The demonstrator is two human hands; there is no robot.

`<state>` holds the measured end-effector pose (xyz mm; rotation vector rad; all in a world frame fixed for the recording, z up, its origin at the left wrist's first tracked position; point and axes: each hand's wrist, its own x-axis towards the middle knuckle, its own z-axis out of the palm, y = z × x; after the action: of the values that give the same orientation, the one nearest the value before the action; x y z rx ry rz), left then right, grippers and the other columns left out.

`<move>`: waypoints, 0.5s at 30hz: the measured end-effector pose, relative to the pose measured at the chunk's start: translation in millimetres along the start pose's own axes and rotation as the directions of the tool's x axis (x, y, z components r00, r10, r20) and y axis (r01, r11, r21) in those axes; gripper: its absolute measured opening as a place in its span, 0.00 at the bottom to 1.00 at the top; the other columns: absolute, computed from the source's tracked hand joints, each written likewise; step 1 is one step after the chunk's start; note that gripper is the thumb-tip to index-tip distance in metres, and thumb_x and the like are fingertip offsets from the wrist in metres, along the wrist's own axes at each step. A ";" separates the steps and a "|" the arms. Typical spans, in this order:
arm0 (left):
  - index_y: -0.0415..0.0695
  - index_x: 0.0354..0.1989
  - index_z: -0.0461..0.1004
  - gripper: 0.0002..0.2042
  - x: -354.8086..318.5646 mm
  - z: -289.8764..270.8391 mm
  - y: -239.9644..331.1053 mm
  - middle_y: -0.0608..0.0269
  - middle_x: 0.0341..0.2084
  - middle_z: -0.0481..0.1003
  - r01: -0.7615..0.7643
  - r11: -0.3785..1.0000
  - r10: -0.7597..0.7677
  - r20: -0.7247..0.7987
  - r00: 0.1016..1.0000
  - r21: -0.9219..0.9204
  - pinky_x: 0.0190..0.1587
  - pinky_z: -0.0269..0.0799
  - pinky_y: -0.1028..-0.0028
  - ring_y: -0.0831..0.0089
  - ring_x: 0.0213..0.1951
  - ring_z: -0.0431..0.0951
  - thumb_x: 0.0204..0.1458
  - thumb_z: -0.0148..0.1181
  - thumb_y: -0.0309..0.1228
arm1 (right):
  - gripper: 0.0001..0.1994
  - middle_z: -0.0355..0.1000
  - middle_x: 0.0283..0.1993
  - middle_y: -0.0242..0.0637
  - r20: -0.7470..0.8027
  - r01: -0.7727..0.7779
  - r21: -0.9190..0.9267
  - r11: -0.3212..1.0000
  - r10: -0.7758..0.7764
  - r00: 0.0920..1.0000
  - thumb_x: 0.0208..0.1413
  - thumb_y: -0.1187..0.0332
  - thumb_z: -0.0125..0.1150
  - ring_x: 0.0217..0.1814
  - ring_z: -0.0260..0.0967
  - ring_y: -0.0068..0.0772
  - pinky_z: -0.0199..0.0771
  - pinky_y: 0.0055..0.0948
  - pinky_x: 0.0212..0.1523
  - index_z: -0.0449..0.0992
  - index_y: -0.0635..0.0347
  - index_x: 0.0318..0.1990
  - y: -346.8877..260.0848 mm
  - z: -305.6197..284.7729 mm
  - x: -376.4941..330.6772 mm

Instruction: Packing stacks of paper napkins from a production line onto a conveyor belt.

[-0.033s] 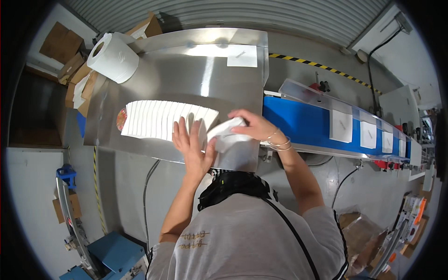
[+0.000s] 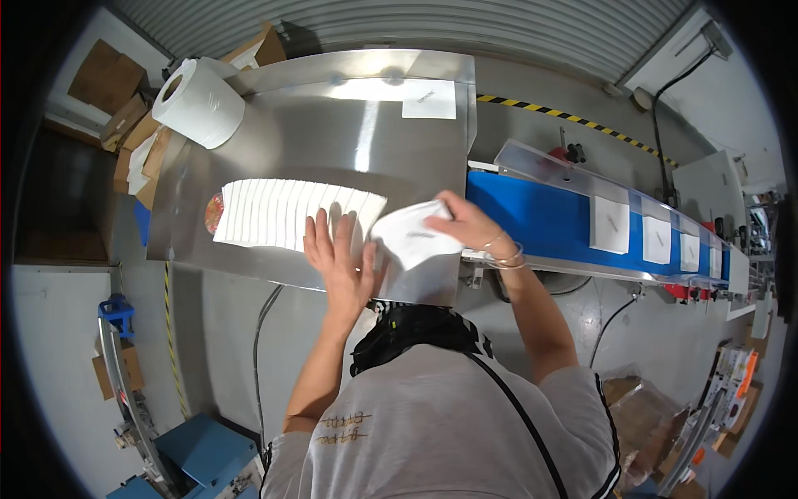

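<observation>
Paper roll [image 2: 198,103]: one, white, on the desk [image 2: 332,125], well apart from the left hand, up and to its left.
Row of white packets [image 2: 291,214]: one overlapping row, about fifteen; exact count unclear.
Left hand [image 2: 337,262]: open, fingers spread flat, pressing the row's right end.
White packet [image 2: 413,235]: one, just right of the left hand, between both hands.
Right hand [image 2: 465,223]: closed on the packet's upper right edge.
Technique (judgement): keep the left palm steadying the row; lay the packet at matching overlap.
Blue conveyor [image 2: 540,220]: right of the right hand; four white packets [image 2: 609,224] visible, spaced apart.
</observation>
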<state>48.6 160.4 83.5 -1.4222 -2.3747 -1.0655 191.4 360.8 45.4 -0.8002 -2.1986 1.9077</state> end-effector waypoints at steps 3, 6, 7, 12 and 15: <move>0.42 0.52 0.71 0.18 -2.3 -1.0 -9.8 0.48 0.61 0.59 -0.025 0.999 0.024 0.021 0.999 0.042 0.63 0.44 0.47 0.46 0.64 0.53 0.50 0.59 0.24 | 0.20 0.71 0.31 0.39 -0.464 -0.185 -0.162 0.969 0.091 0.881 0.55 0.54 0.62 0.33 0.64 0.24 0.70 0.29 0.35 0.70 0.65 0.37 34.5 -42.4 -24.4; 0.41 0.47 0.75 0.15 -2.9 5.3 -11.2 0.50 0.57 0.65 -0.072 0.996 0.074 -0.036 0.997 0.042 0.63 0.46 0.46 0.47 0.62 0.58 0.49 0.58 0.22 | 0.22 0.73 0.34 0.49 -0.741 -0.400 -0.115 0.909 0.190 0.644 0.54 0.52 0.61 0.34 0.70 0.39 0.71 0.35 0.38 0.70 0.66 0.41 49.8 -85.9 -53.1; 0.41 0.47 0.75 0.15 -3.0 7.5 -10.8 0.50 0.57 0.65 -0.071 0.997 0.072 -0.038 0.997 0.043 0.63 0.46 0.46 0.47 0.62 0.58 0.49 0.58 0.22 | 0.23 0.73 0.38 0.50 -0.833 -0.455 -0.321 0.830 -0.019 0.553 0.51 0.54 0.64 0.39 0.70 0.42 0.71 0.37 0.41 0.69 0.65 0.44 75.9 -102.6 -62.2; 0.45 0.45 0.77 0.15 -4.8 6.4 -14.9 0.52 0.58 0.64 -0.099 0.994 0.101 -0.039 0.994 0.047 0.63 0.43 0.45 0.48 0.63 0.56 0.47 0.61 0.21 | 0.29 0.68 0.51 0.45 -0.479 -0.090 -0.755 0.650 -0.453 0.752 0.41 0.65 0.71 0.53 0.65 0.47 0.67 0.38 0.53 0.68 0.59 0.53 17.3 -67.5 -45.8; 0.46 0.45 0.77 0.15 -4.4 1.3 -18.6 0.52 0.60 0.62 -0.134 0.989 0.132 0.027 0.991 0.065 0.64 0.41 0.45 0.47 0.64 0.54 0.48 0.62 0.24 | 0.25 0.64 0.56 0.42 -0.059 0.194 -0.304 0.933 -0.221 0.973 0.42 0.67 0.71 0.56 0.63 0.45 0.65 0.34 0.57 0.72 0.51 0.51 -43.0 0.4 -11.1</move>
<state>35.8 152.8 71.4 -1.5525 -2.2711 -0.9332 187.5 352.6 88.8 -0.6463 -2.4342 1.4366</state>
